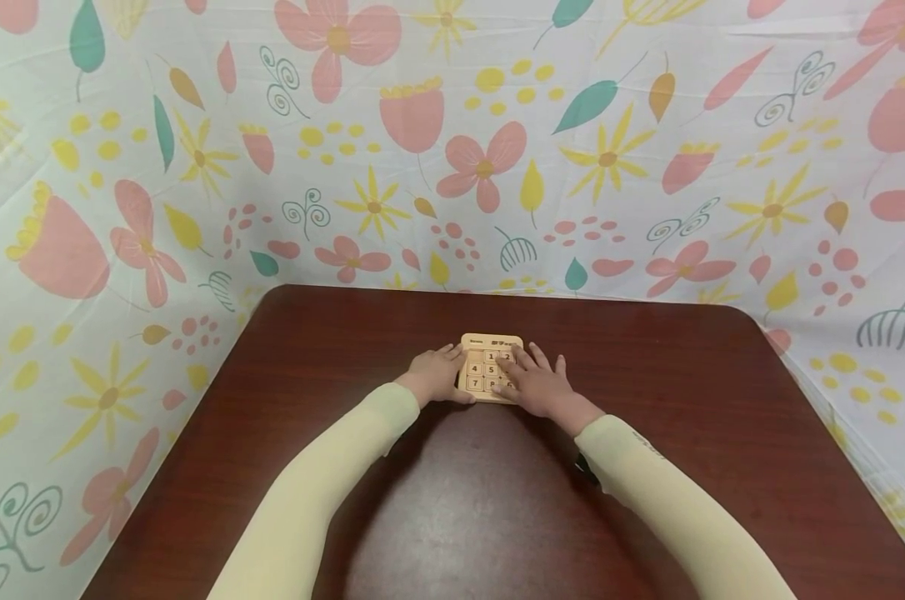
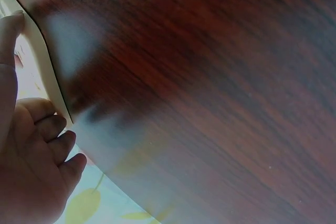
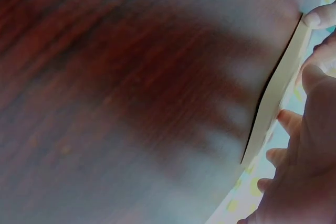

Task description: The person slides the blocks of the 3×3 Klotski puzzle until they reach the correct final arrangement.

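A light wooden number slide puzzle (image 1: 492, 342) lies flat on the table, its square tiles printed with black digits. The grid's top left square holds no tile. My left hand (image 1: 435, 375) holds the puzzle by its left side, thumb at the near edge and fingers along the left edge. In the left wrist view, those fingers (image 2: 62, 142) are bent against the board's rim. Over the right part of the grid is my right hand (image 1: 538, 383), fingers spread and fingertips on the tiles, partly covering the right column.
The dark reddish-brown wooden table (image 1: 452, 500) reflects light near its front. A white cloth (image 1: 452, 150) with flowers and leaves hangs behind and at the sides. Pale yellow sleeves (image 1: 295, 500) cover both forearms, and something black shows under the right cuff.
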A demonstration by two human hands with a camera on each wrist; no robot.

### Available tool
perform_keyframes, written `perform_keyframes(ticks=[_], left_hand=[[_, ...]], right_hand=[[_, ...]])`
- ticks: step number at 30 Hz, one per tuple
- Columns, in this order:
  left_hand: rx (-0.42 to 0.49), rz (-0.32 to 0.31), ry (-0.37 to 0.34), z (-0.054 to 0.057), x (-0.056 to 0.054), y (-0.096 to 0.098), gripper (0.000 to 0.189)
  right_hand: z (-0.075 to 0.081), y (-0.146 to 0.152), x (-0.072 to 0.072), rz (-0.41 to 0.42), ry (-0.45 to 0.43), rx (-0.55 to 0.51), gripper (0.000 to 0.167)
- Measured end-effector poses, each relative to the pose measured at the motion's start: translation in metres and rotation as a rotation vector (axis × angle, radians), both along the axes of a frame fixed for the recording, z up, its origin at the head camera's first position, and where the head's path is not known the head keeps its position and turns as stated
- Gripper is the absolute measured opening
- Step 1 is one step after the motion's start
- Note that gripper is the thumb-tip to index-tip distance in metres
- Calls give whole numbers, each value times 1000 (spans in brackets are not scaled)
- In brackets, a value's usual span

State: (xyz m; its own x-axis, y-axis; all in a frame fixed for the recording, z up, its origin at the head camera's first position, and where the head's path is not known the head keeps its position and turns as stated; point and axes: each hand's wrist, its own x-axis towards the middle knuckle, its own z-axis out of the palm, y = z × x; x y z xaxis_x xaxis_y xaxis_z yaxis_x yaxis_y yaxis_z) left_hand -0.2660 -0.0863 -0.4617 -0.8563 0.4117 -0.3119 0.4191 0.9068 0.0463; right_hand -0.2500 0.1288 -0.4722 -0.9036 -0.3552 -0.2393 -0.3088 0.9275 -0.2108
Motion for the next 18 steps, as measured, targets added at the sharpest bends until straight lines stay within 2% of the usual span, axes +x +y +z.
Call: perform_keyframes(ticks=[18], left_hand=[[4,2,-2,-2,0,0,97]], right_hand=[[-1,-7,-1,9,9,-14,67]])
